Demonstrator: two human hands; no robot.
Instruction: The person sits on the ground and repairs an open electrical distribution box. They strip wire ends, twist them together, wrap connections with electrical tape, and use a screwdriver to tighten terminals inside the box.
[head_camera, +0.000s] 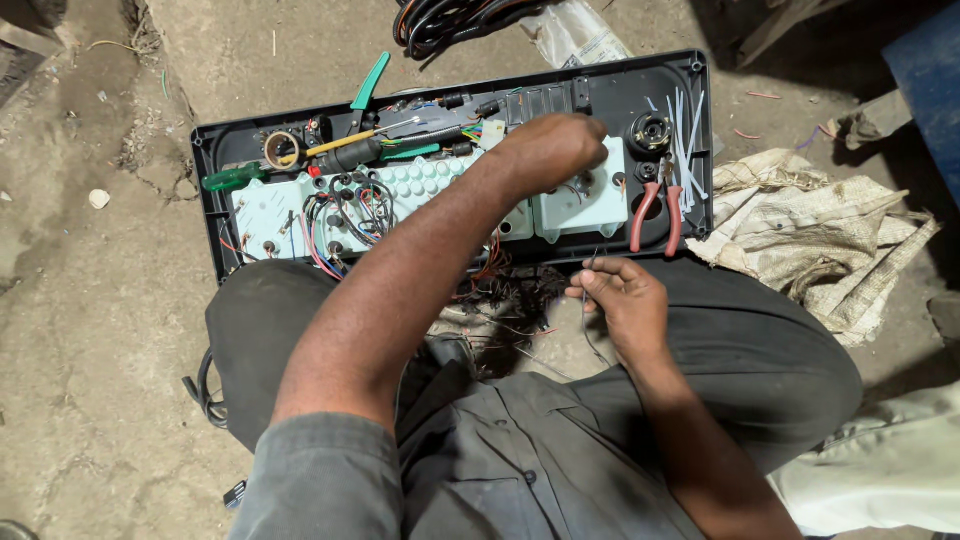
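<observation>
The left hand (548, 150) hides what its fingers touch on the black panel (215, 170); coiled cables (440, 20) are cropped above

Left arm stretches forward, left hand (550, 148) curled knuckles-up; right hand (622, 296) pinches fingertips together, close in

Rough, dusty concrete floor (90, 330); crumpled sacking (820, 230) lies right; blue object (930, 70) in corner.
</observation>
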